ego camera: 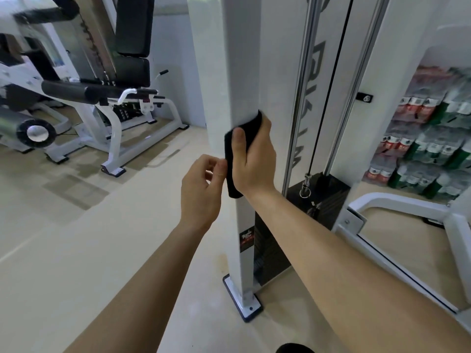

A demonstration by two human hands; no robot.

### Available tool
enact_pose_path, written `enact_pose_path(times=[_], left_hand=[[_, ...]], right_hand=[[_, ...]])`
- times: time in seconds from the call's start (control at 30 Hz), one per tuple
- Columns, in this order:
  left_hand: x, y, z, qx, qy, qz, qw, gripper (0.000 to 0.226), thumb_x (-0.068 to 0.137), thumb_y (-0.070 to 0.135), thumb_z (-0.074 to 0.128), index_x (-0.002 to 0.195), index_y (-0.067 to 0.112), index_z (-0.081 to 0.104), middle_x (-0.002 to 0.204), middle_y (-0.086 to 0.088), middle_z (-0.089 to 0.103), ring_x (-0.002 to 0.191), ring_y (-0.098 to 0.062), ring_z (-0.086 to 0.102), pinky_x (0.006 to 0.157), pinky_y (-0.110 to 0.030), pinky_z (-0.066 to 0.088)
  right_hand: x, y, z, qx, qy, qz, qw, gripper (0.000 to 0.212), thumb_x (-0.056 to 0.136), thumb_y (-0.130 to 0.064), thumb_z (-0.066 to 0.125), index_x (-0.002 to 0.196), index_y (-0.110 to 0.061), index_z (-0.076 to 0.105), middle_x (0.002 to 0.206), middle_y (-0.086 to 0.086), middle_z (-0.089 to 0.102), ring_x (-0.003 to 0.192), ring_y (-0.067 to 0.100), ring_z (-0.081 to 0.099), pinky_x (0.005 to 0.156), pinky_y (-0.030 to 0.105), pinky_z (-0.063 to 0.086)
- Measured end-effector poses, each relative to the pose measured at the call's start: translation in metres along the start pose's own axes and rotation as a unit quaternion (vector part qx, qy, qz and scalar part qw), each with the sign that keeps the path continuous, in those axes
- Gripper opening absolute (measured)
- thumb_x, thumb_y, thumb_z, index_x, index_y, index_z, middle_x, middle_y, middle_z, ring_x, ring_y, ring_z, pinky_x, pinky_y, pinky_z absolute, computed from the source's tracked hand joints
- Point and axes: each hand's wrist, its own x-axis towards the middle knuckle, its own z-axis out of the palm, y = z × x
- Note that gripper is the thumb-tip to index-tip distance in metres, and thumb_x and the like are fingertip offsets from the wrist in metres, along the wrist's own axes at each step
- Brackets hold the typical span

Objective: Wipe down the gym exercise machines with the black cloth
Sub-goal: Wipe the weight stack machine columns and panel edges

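A tall white upright post [239, 72] of a cable machine stands in the middle of the view. My right hand [254, 156] wraps round the post with the black cloth [233, 171] pressed between palm and metal, thumb on the post's front face. The cloth hangs down below the hand along the post's left edge. My left hand [201, 189] is just left of the post, its thumb and fingertips pinching the cloth's left edge.
The post's base plate [242, 299] is bolted to the beige floor. Behind it are chrome guide rods [300, 98], a black cable and a black weight stack [318, 192]. A white-framed bench machine [107, 93] stands at left. Shelves of packaged goods [428, 138] fill the right.
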Motion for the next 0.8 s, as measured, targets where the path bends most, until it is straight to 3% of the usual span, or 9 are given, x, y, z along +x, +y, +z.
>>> enact_pose_path(times=[0.2,0.33,0.5,0.6,0.73,0.8], left_hand=[[0.001,0.006,0.008,-0.010,0.010,0.002,1.000,0.021,0.103,0.034,0.052,0.083,0.029,0.057,0.081,0.015,0.065,0.073,-0.016,0.063,0.066,-0.031,0.050],[-0.018,-0.017,0.014,0.013,-0.005,-0.020,1.000,0.019,0.101,0.032,0.056,0.082,0.032,0.057,0.080,0.019,0.065,0.071,-0.012,0.061,0.064,-0.026,0.047],[-0.039,-0.043,0.023,0.018,-0.035,-0.054,0.998,0.027,0.103,0.031,0.053,0.076,0.028,0.055,0.073,0.012,0.064,0.068,-0.017,0.063,0.061,-0.026,0.046],[-0.049,-0.054,0.028,-0.001,-0.050,-0.090,0.995,0.031,0.103,0.031,0.055,0.073,0.021,0.054,0.065,0.008,0.064,0.057,-0.008,0.061,0.055,-0.016,0.042],[-0.062,-0.066,0.029,-0.001,-0.073,-0.112,0.991,0.032,0.102,0.032,0.055,0.075,0.015,0.058,0.064,0.005,0.067,0.057,-0.007,0.061,0.054,-0.013,0.039],[-0.064,-0.068,0.028,0.006,-0.063,-0.102,0.993,0.031,0.102,0.032,0.055,0.077,0.014,0.060,0.070,0.005,0.067,0.062,-0.012,0.063,0.058,-0.020,0.044]], right_hand=[[0.004,0.002,0.004,0.017,0.008,-0.005,1.000,0.061,0.099,-0.051,0.035,0.138,-0.004,0.042,0.110,0.006,0.069,0.089,0.022,0.068,0.068,0.021,0.045],[-0.028,0.025,0.005,0.003,0.005,0.018,1.000,0.079,0.095,-0.070,0.020,0.134,-0.005,0.045,0.109,0.006,0.069,0.088,0.025,0.068,0.068,0.031,0.049],[-0.061,0.044,0.007,-0.008,0.006,0.048,0.999,0.079,0.095,-0.070,0.017,0.133,-0.007,0.046,0.112,0.004,0.069,0.090,0.023,0.067,0.066,0.026,0.042],[-0.085,0.060,0.006,-0.032,-0.016,0.076,0.996,0.082,0.094,-0.073,0.015,0.130,-0.007,0.048,0.107,0.006,0.070,0.087,0.027,0.067,0.063,0.028,0.038],[-0.099,0.072,0.001,-0.024,-0.050,0.099,0.994,0.077,0.094,-0.072,0.021,0.125,-0.007,0.050,0.100,0.004,0.070,0.084,0.025,0.066,0.065,0.030,0.043],[-0.090,0.070,0.000,-0.012,-0.059,0.100,0.993,0.065,0.097,-0.063,0.030,0.125,-0.007,0.049,0.098,0.002,0.069,0.083,0.020,0.065,0.067,0.029,0.046]])
